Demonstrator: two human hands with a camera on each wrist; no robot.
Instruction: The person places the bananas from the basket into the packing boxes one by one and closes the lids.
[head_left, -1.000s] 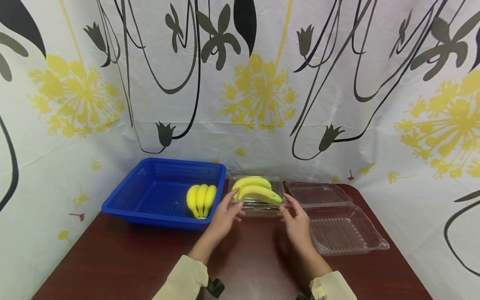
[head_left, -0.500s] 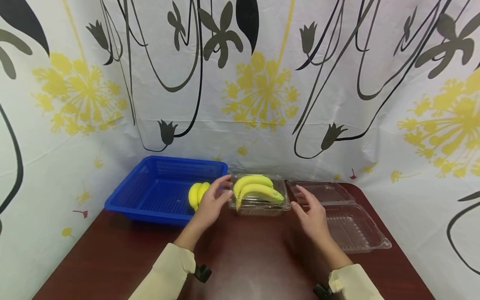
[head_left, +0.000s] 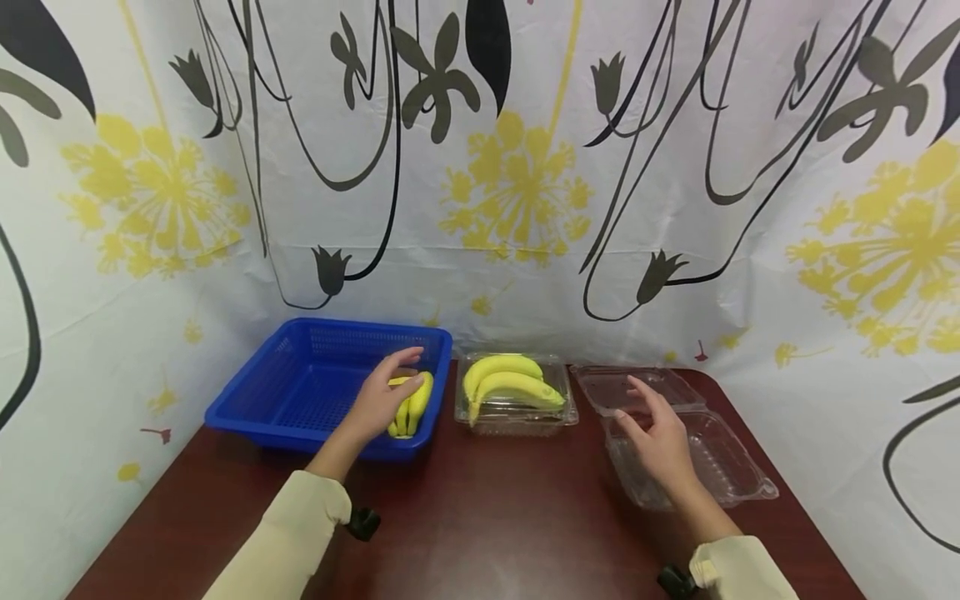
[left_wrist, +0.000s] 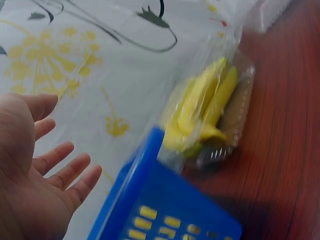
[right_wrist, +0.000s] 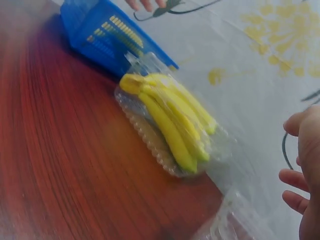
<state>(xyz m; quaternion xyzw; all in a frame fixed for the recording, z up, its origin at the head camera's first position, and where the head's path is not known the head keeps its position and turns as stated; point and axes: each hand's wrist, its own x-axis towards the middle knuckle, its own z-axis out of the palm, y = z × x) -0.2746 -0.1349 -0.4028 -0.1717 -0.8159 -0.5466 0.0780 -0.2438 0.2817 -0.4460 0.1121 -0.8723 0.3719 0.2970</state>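
Note:
My left hand point(head_left: 378, 400) hovers over the right side of the blue basket point(head_left: 330, 327), fingers loosely spread with nothing in them. Below it, partly hidden, a small bunch of bananas point(head_left: 420, 404) lies in the basket. Another bunch of bananas point(head_left: 517, 387) is in a clear plastic clamshell box point(head_left: 525, 425) at the middle back; in the right wrist view these bananas point(right_wrist: 170, 125) show through the plastic. My right hand point(head_left: 663, 437) is held above a second clamshell box point(head_left: 720, 454), which lies unfolded without contents. Its fingers are relaxed and hold nothing.
A dark red-brown table point(head_left: 495, 517) carries everything. Right behind its back edge hangs a white curtain point(head_left: 525, 308) printed with flowers, which also runs along both sides. The basket stands at the left, close to the filled clamshell box.
Both hands have drawn away from the filled clamshell box. The left hand has moved left to above the basket, the right hand rightward to above the unfolded box. The filled box stays in place.

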